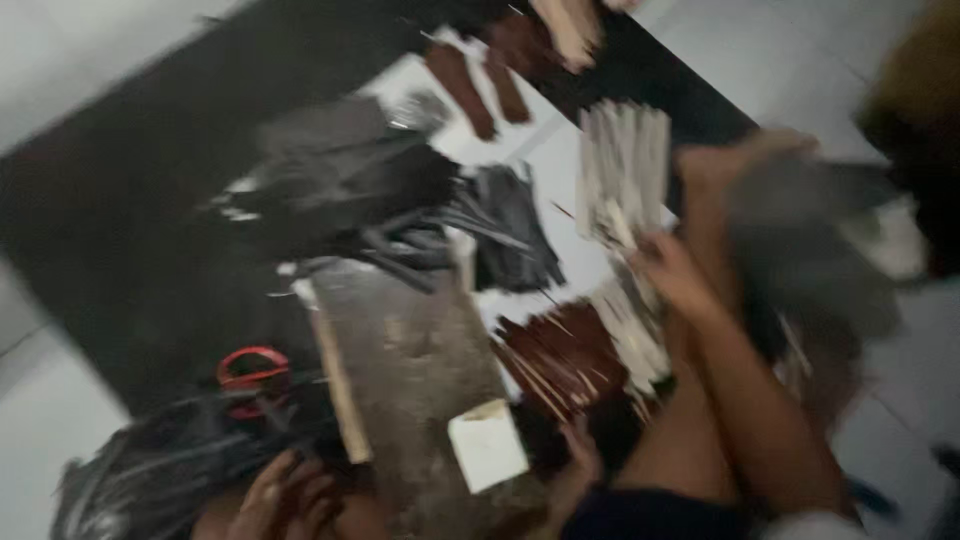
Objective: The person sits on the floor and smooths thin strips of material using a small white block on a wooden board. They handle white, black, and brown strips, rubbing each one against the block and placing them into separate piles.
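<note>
Blurred view here, everything smeared by motion. The right hand (675,275) sits at about three o'clock of the frame, its grip closed around a bundle of pale flat sticks (622,180) that fans upward toward one o'clock, with more pale sticks (632,335) trailing just below the hand. The right forearm runs down to five o'clock.

The left hand (290,495) is low at seven o'clock, fingers curled, resting beside a dark tangled heap (150,470); whether its grip has anything in it, I cannot tell through the blur.

Between the hands lies a grey worn board (410,360) with a light wooden strip (335,380) along its nine o'clock edge and a small white block (487,445) at its six o'clock end. Red-handled scissors (252,375) lie just beside the board at nine o'clock. A pile of dark strips (400,200) sits at twelve o'clock of the board, and reddish-brown pieces (560,355) lie at three o'clock of it, near the right hand. All of it rests on a dark mat (110,220) over a pale floor (60,60).
</note>
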